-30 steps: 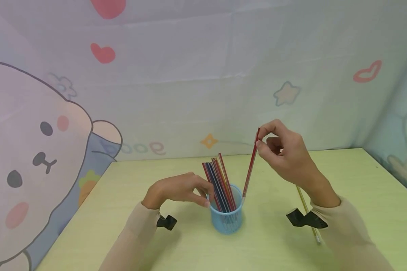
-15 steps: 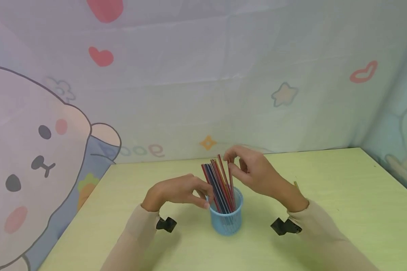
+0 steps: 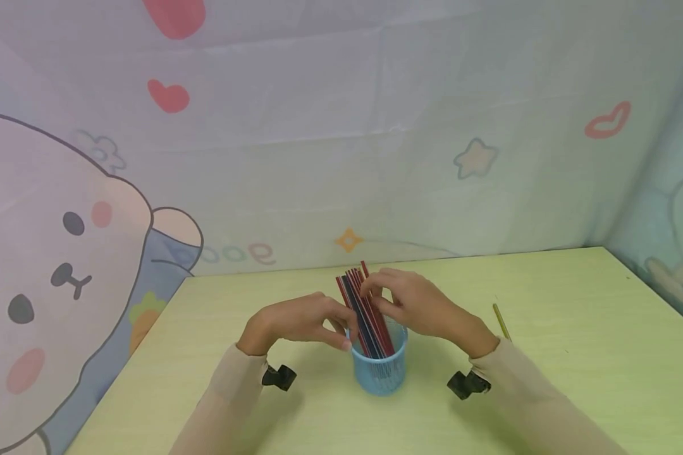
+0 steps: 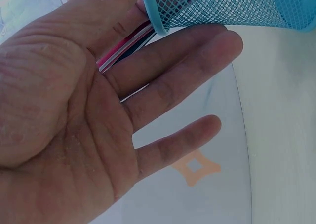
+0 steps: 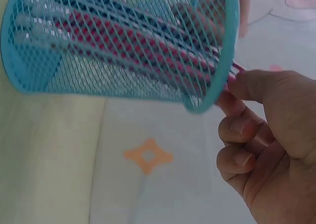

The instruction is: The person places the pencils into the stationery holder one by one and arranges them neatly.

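A light-blue mesh pencil cup (image 3: 380, 377) stands upright on the table, holding a bundle of red and dark-blue pencils (image 3: 360, 316) that lean left. My left hand (image 3: 310, 318) grips the cup's left rim; in the left wrist view its other fingers (image 4: 170, 93) reach along below the mesh wall. My right hand (image 3: 414, 304) is over the cup's right side, pinching a red pencil (image 5: 230, 81) between thumb and index finger. That pencil's lower part is down among the others inside the mesh. The right hand's remaining fingers are curled in toward the palm.
A yellow pencil (image 3: 501, 321) lies on the pale yellow-green table (image 3: 580, 354), partly hidden by the right sleeve. Behind the table hangs a printed cloth (image 3: 319, 158) with hearts and a bear. Each wrist carries a small black camera (image 3: 280, 377).
My right hand has brought the red pencil left and down from beside the cup into it, among the others. The left hand has stayed at the cup's rim.
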Demonstrator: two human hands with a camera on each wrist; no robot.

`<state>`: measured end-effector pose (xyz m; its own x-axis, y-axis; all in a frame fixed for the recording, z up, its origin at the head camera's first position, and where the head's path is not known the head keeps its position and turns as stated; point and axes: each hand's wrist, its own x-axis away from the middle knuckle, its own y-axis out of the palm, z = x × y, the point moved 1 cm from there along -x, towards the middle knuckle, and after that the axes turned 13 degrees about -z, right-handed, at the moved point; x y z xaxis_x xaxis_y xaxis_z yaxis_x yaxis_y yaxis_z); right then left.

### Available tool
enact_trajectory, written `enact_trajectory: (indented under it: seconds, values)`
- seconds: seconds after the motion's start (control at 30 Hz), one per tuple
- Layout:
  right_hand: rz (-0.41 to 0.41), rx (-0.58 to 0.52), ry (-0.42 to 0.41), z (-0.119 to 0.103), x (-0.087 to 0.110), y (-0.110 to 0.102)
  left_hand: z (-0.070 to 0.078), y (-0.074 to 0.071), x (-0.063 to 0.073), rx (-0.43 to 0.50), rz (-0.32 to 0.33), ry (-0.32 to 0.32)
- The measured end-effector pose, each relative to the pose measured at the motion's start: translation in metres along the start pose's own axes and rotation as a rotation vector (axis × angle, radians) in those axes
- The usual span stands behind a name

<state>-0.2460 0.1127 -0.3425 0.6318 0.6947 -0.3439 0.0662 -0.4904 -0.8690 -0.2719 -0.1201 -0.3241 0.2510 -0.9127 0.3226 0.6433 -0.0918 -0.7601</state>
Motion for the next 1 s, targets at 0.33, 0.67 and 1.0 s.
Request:
enact_trajectory:
  seconds: [0.33,0.67,1.0]
  values:
    - [-0.052,-0.147,0.101,0.035,0.015,-0.021,0.000,0.000,0.000,0.022,-0.010,0.024]
    - [-0.098,-0.105,0.269,0.074,0.044,-0.051,-0.001,0.000,0.000,0.004,-0.008,0.009]
    - [-0.197,-0.153,0.464,0.110,0.085,-0.076,0.001,0.000,0.002,0.002,-0.005,-0.002]
